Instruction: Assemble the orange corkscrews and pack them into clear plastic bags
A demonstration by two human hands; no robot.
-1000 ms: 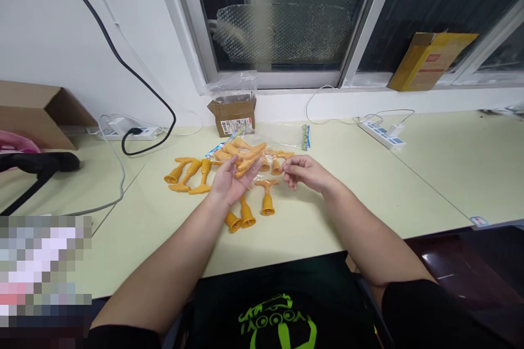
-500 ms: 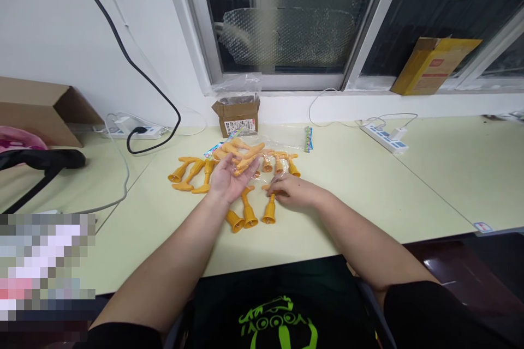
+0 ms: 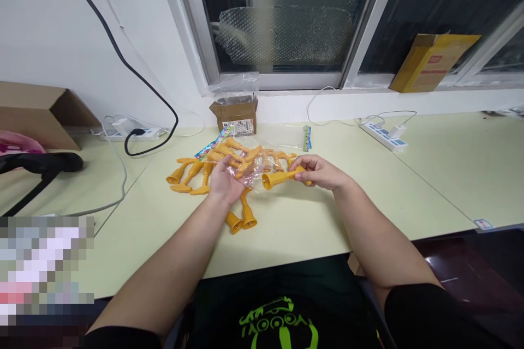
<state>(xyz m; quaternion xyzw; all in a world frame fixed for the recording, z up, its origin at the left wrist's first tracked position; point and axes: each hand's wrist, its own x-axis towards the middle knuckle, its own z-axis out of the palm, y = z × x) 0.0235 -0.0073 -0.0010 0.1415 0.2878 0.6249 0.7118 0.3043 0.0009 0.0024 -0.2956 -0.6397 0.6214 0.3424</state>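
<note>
My left hand (image 3: 225,184) is palm up, fingers curled under a clear plastic bag (image 3: 257,179) with several yellow plastic T-handled pieces (image 3: 233,161) in it. Part of the bag spreads to the right over other pieces. Between its thumb and fingers, my right hand (image 3: 321,172) grips a yellow T-handled piece (image 3: 278,178) by the handle end. Its flared, hollow end points left toward the bag. Two similar pieces (image 3: 249,215) lie in front of my left hand, and several more (image 3: 192,174) lie left of it.
At the wall stands a small open carton (image 3: 237,117). Power strips (image 3: 382,136) with cables lie on the table (image 3: 409,185) at both sides. A larger cardboard box (image 3: 36,109) and a black stand (image 3: 45,166) occupy the left. A yellow carton (image 3: 434,62) leans on the window.
My right hand has lifted one yellow T-handled piece off the table and turned it sideways, moving up and right. My left hand stays nearly in place under the bag.
</note>
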